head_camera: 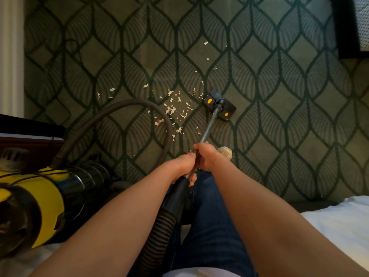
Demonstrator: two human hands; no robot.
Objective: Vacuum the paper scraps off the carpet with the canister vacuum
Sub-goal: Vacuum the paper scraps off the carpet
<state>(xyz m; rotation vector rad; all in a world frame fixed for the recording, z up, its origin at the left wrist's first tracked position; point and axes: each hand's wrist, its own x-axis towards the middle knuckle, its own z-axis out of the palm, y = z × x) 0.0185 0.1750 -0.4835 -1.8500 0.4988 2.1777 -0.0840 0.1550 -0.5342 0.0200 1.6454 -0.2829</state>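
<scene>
Both hands hold the slim dark metal wand (209,126) of the vacuum. The left grip (182,166) is curled tight round the black handle end, where the ribbed black hose (159,226) joins. The right grip (207,156) is closed round the tube just ahead of it, and the two touch.

The wand slants forward to the black floor head with two orange buttons (219,104), which sits flat on the dark green carpet with a leaf pattern (279,96). The white paper scraps (175,110) lie scattered just left of the head, and a few strays trail farther ahead. The nearest bits are almost at the head's left end.

The yellow and black canister vacuum (40,196) stands at the lower left, and its hose loops over the carpet past the scraps. A leg in blue jeans (209,216) and a pale shoe (225,152) show below the hands. White bedding (339,216) lies at the lower right.
</scene>
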